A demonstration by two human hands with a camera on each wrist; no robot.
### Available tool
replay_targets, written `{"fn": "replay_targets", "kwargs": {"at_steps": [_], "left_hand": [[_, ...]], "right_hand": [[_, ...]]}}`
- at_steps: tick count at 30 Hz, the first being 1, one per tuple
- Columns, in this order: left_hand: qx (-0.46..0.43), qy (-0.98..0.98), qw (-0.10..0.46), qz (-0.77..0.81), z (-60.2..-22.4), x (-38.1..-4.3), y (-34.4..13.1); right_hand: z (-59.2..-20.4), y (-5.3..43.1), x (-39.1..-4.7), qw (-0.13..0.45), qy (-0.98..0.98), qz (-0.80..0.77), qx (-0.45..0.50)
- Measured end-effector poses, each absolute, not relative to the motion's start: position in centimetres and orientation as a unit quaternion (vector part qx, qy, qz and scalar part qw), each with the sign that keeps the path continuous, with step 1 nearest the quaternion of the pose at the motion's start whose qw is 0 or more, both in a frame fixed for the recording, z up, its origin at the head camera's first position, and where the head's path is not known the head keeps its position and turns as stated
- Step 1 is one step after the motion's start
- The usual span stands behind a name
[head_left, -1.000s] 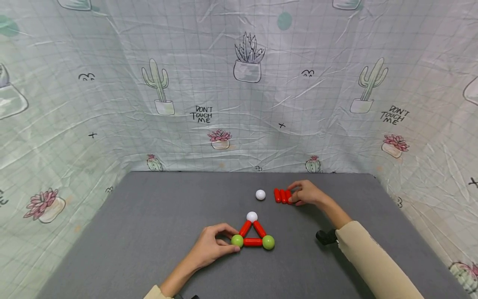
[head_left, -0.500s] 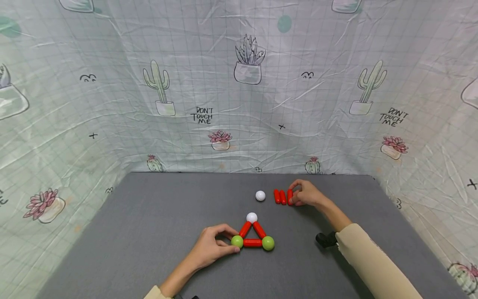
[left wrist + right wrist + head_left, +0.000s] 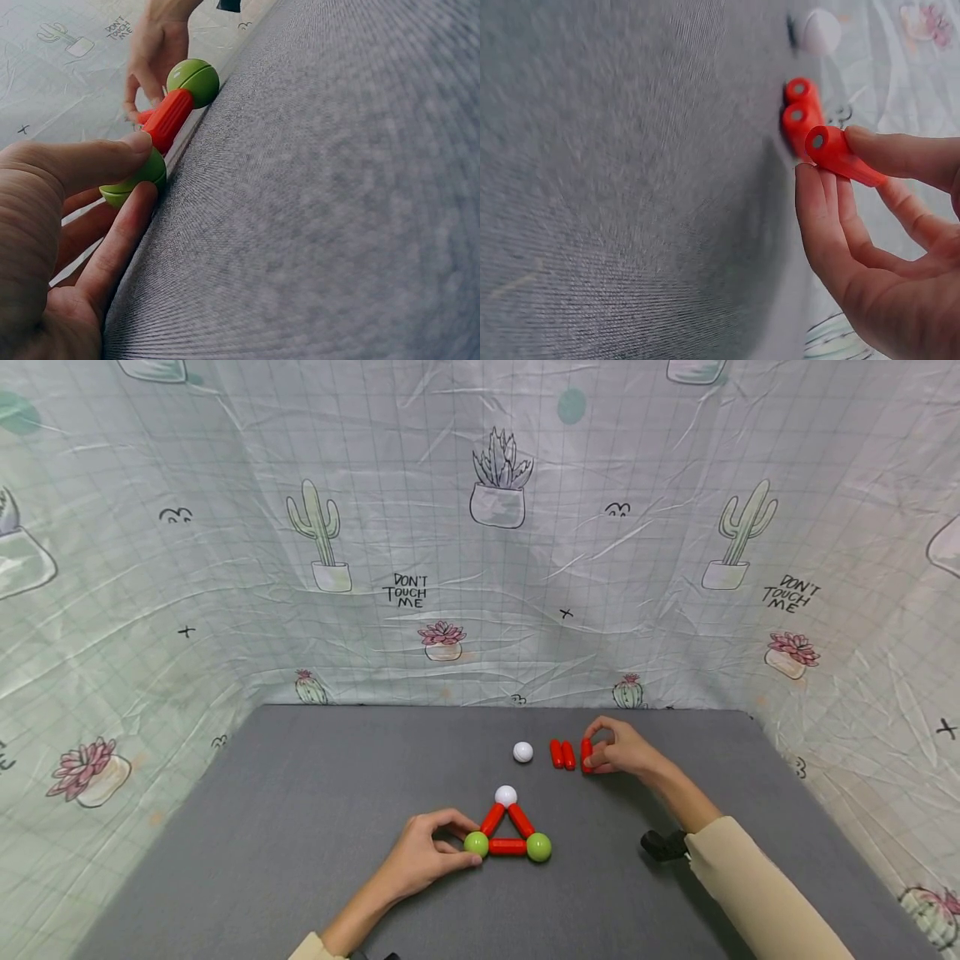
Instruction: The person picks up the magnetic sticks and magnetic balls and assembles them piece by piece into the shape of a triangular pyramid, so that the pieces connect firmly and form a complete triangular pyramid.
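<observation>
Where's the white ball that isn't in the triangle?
In the head view, the loose white ball lies right of centre, just left of two red sticks and beyond the triangle.

The light in here falls soft and fairly even over the table (image 3: 360,777), and a small glint sits high on each green ball (image 3: 476,843) there. Behind the table, the cloth (image 3: 375,527) shows pale streaks along its creases; past the table's sides it bows and stretches towards the head view's edges. A faint shadow lies on the table beside the right sleeve (image 3: 757,885). In the left wrist view the table's weave is crisp near the left hand (image 3: 422,856), mushy farther out. The right wrist view is duller: soft shadow darkens the table, the white ball (image 3: 821,31) on it is blurred, the red stick (image 3: 844,160) clearer.
</observation>
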State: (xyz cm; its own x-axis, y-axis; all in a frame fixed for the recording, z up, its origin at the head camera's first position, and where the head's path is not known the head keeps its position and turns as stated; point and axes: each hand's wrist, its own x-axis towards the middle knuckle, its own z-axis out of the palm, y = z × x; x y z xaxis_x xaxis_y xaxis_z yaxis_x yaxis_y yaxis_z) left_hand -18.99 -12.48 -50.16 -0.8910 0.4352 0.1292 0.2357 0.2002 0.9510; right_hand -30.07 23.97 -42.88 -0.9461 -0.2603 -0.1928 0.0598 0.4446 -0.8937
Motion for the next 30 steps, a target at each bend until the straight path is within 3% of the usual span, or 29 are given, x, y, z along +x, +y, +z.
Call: {"fn": "replay_targets", "kwargs": {"at_steps": [17, 30], "left_hand": [[0.217, 0.77, 0.087, 0.594, -50.2, -19.1, -12.5], [0.221, 0.767, 0.078, 0.598, -50.3, -19.1, -12.4]], "right_hand": [[-41.5, 20.5, -24.3, 0.138, 0.822, -0.499, -0.237], [-42.4, 18.0, -21.4, 0.165, 0.805, -0.495, -0.283]]}}
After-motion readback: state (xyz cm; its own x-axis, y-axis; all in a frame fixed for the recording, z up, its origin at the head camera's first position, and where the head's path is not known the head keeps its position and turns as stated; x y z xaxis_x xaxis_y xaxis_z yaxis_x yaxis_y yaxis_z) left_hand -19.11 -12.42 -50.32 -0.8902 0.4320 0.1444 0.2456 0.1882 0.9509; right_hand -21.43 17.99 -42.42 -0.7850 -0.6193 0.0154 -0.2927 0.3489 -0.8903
